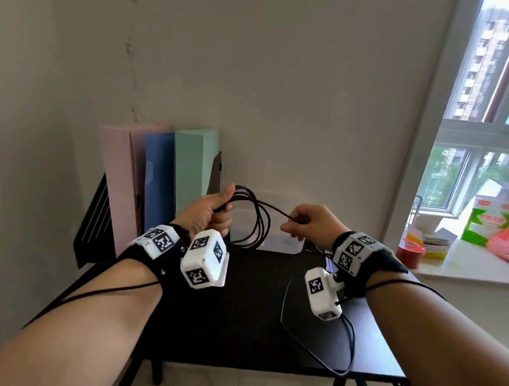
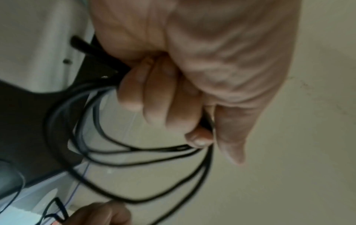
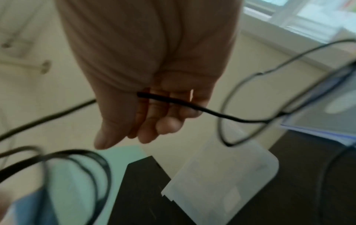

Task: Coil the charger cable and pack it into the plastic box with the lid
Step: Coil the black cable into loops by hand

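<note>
My left hand [image 1: 222,212] is raised above the black table [image 1: 242,309] and grips several loops of the black charger cable [image 1: 259,222], which hang down from the fist. In the left wrist view the fingers [image 2: 154,106] curl round the bundled cable [image 2: 134,153]. One strand runs right to my right hand [image 1: 294,223], which pinches it; it crosses the fingers [image 3: 169,120] as a thin black line, the cable [image 3: 231,118]. The translucent plastic box [image 1: 283,243] stands on the table behind both hands, and the box [image 3: 221,182] lies below my right hand.
Pink [image 1: 116,186], blue [image 1: 159,182] and green [image 1: 193,172] folders stand upright at the back left by a black rack [image 1: 97,221]. The windowsill at right holds a red tin [image 1: 409,253], a green carton [image 1: 488,223] and an orange bag [image 1: 507,244]. Thin camera leads [image 1: 286,311] trail over the table.
</note>
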The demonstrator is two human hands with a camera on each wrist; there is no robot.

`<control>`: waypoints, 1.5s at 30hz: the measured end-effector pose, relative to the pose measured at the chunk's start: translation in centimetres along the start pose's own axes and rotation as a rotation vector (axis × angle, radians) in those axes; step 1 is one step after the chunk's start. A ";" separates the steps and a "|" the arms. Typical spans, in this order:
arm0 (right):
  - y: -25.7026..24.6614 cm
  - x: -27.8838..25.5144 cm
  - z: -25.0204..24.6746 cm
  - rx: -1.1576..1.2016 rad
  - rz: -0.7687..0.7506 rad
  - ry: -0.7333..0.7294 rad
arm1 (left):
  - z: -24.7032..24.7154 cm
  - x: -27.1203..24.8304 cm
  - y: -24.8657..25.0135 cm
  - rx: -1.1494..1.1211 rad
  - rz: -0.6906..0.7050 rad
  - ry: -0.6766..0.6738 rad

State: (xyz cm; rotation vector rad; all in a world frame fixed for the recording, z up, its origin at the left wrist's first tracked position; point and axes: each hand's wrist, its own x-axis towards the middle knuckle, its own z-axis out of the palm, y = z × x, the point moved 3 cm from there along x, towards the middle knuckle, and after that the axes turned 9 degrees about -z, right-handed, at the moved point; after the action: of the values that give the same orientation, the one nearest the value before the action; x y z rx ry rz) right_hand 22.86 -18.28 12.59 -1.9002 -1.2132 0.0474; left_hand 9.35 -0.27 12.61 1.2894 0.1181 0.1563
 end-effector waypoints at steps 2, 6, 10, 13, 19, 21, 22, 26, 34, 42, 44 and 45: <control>1.4 -0.3 -0.5 0.104 0.063 0.063 | -0.2 -0.3 0.3 -0.096 0.021 -0.059; 3.0 -0.6 -1.0 0.227 0.102 0.079 | -0.8 -0.6 0.7 -0.202 0.039 -0.095; 3.9 -0.4 -0.3 -0.283 0.171 -0.048 | -1.5 -0.4 1.0 -0.284 0.063 -0.081; 3.9 -1.2 -1.1 -0.583 0.266 -0.010 | -2.8 -0.2 1.3 -0.359 0.090 -0.031; 3.7 -1.9 -0.4 0.305 0.290 0.132 | -4.1 0.6 0.7 -0.463 0.067 0.194; 3.2 -1.3 -0.6 0.341 0.325 0.227 | -4.0 0.6 0.5 -0.430 0.059 0.163; 2.9 -1.0 -0.9 0.206 0.335 0.256 | -3.9 0.5 0.5 -0.403 0.052 0.128; 0.8 -0.3 -1.1 -0.461 0.308 0.153 | -2.5 0.7 0.4 -0.335 0.042 -0.011; -2.6 0.1 3.4 -0.927 0.110 -0.230 | 0.8 1.5 0.0 -0.225 0.081 0.036; -4.3 0.1 5.5 -0.834 -0.107 -0.499 | 3.1 1.3 -1.0 -0.004 0.046 0.032; -5.2 0.0 5.5 -0.773 -0.178 -0.480 | 3.4 1.4 -1.2 0.108 0.088 0.066; -5.6 0.0 5.4 -0.762 -0.218 -0.457 | 3.5 1.4 -1.3 0.193 0.111 0.093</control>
State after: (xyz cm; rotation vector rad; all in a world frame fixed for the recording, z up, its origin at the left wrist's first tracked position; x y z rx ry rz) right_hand 16.37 -14.00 12.93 -2.4682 -1.9418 -0.1225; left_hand 11.38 -3.71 12.37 1.4826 0.1433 0.3061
